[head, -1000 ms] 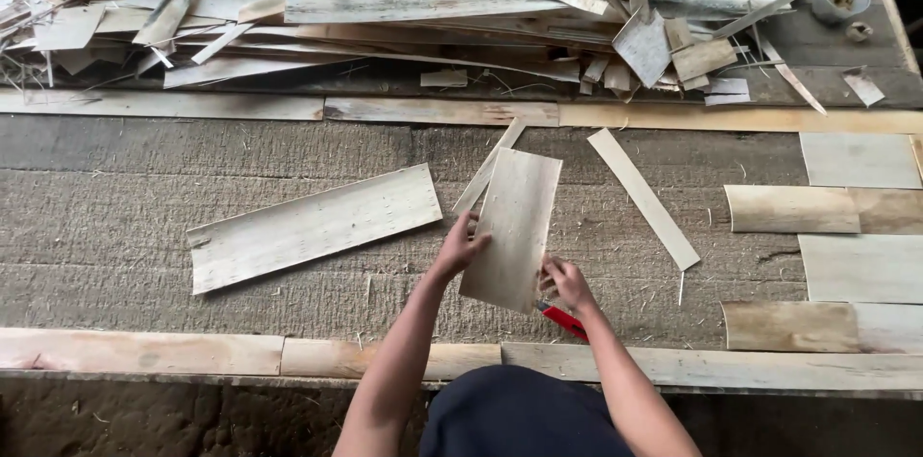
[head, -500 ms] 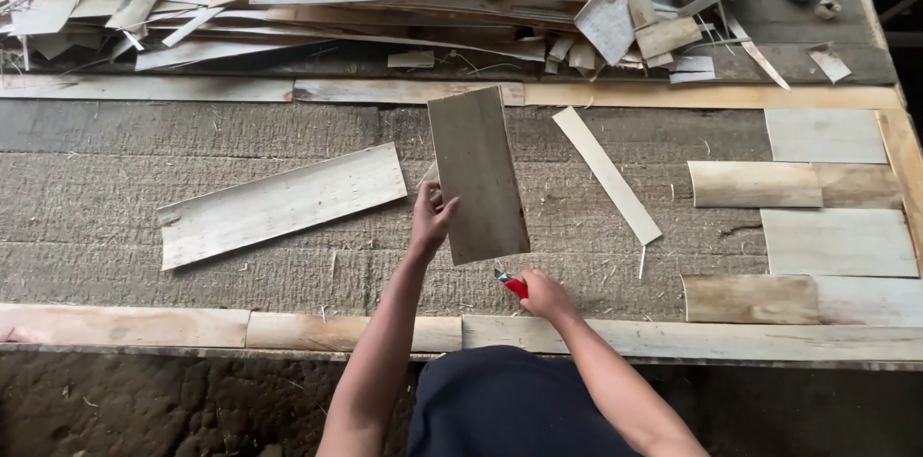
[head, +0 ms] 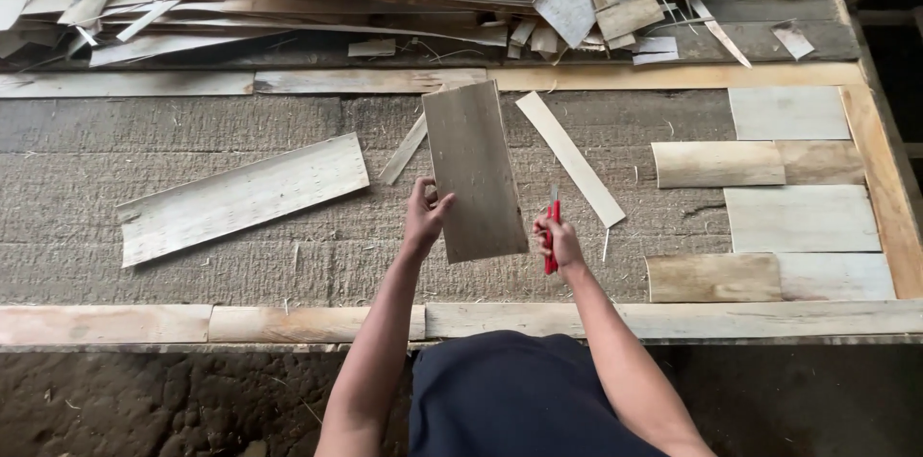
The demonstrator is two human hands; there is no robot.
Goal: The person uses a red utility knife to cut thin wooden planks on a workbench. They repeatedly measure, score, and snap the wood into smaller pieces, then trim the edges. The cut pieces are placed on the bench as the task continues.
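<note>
Far to the left on the bench (head: pixel 192 116) a long pale board (head: pixel 245 197) is lying slantwise, its right end tipped toward the far rail, well apart from the person's arms. Moving rightward, a thin sliver (head: pixel 404 148) is resting just beside the upper left edge of the grey veneer sheet (head: pixel 473 173), which the left hand (head: pixel 423 217) is gripping by its lower left edge, thumb on the face and fingers closed on the sheet behind. The sheet's long axis is running away from the person, leaning slightly left at the far end, its near end lying between the two hands. Just to its right, the right hand (head: pixel 558 238) is closing around a red-handled knife (head: pixel 552 236), blade pointing away, close to the sheet's lower right edge without touching that I can tell. Beyond it a narrow pale strip (head: pixel 570 159) is slanting across the mat, and at the far right the laid veneer pieces (head: pixel 788 193) are sitting in rows against the bench's right rail, leaving open mat between.
</note>
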